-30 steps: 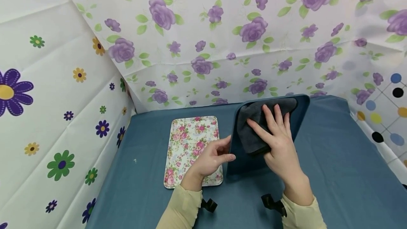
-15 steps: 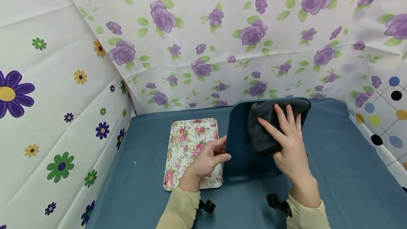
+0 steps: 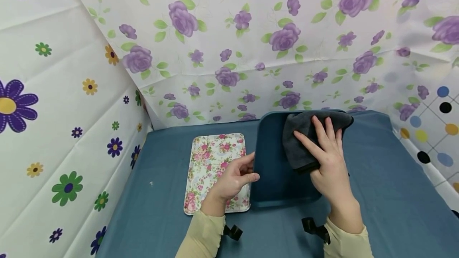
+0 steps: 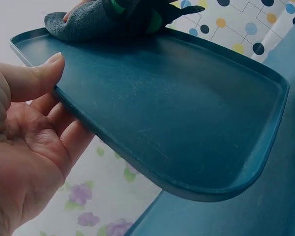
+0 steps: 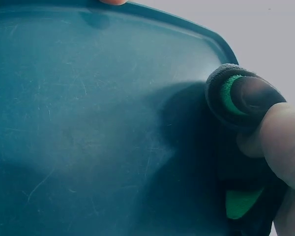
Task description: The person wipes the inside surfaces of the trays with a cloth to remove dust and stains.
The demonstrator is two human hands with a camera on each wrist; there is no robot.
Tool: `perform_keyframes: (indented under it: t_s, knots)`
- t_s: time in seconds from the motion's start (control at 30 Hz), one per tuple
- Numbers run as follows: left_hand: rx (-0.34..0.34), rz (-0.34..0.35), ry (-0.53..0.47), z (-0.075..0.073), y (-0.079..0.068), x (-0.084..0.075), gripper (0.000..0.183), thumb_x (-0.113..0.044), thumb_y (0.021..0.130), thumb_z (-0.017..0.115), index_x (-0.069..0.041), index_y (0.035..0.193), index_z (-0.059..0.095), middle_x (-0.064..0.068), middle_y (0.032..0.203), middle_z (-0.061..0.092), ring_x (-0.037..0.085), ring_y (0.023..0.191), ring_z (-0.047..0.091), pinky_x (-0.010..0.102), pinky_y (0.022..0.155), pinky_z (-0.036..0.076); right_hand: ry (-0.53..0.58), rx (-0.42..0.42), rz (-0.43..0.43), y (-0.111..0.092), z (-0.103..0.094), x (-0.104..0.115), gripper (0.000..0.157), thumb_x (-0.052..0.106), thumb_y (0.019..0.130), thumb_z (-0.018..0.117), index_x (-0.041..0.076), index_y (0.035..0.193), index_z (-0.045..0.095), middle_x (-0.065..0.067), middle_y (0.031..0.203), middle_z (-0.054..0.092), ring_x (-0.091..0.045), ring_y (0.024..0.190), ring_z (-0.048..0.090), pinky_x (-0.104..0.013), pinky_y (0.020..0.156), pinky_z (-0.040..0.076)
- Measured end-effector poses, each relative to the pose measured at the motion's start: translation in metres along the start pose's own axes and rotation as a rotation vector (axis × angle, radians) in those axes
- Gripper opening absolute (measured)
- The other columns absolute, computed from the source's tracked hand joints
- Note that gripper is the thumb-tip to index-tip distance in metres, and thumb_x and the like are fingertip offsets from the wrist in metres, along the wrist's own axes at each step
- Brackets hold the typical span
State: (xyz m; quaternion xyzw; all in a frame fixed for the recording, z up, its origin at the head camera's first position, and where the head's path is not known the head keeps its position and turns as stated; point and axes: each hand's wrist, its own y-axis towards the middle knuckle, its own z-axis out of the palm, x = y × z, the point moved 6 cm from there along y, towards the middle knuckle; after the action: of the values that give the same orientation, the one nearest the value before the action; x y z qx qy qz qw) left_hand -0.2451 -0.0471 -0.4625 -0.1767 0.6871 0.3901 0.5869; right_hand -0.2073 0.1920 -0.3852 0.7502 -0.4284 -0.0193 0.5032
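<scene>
A dark blue tray with a low raised rim is held tilted up in front of me. My left hand pinches its left edge, thumb over the rim and fingers behind; the left wrist view shows this grip closely. Against the upper right of the tray lies a folded dark grey cloth with green on its inner side. My right hand holds the cloth to the tray, long fingers spread over it. In the right wrist view the thumb is beside the cloth's rolled edge. Fine scratches mark the tray's surface.
A white tray with pink flowers lies flat on the blue table cover, left of the blue tray and partly behind my left hand. A purple-rose curtain hangs behind, a daisy-patterned sheet on the left and a dotted sheet on the right.
My right hand has slid the cloth rightward over the tray, to its right edge. The tray has turned to face me more, baring its left part. My left hand keeps its grip.
</scene>
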Motion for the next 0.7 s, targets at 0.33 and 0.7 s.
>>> perform_keyframes:
  t_s: [0.33,0.7]
  knots:
    - [0.020,0.029,-0.023,0.002,0.001,-0.003,0.064,-0.005,0.107,0.065,0.010,0.161,0.036,0.044,0.134,0.057,0.013,0.113,0.069,0.029,0.098,0.057,0.010,0.003,0.009,0.001,0.000,0.004,0.110,-0.037,0.062,0.035,0.022,0.148,0.069,-0.009,0.173,0.033,-0.041,0.162,0.015,-0.073,0.125,0.002]
    - [0.034,0.054,-0.009,0.000,0.001,-0.006,0.061,0.000,0.107,0.063,0.010,0.161,0.036,0.042,0.133,0.059,0.013,0.112,0.069,0.030,0.097,0.058,0.030,0.030,-0.005,0.002,0.005,0.010,0.114,-0.037,0.060,0.030,0.023,0.150,0.067,-0.011,0.174,0.030,-0.043,0.163,0.012,-0.074,0.124,0.001]
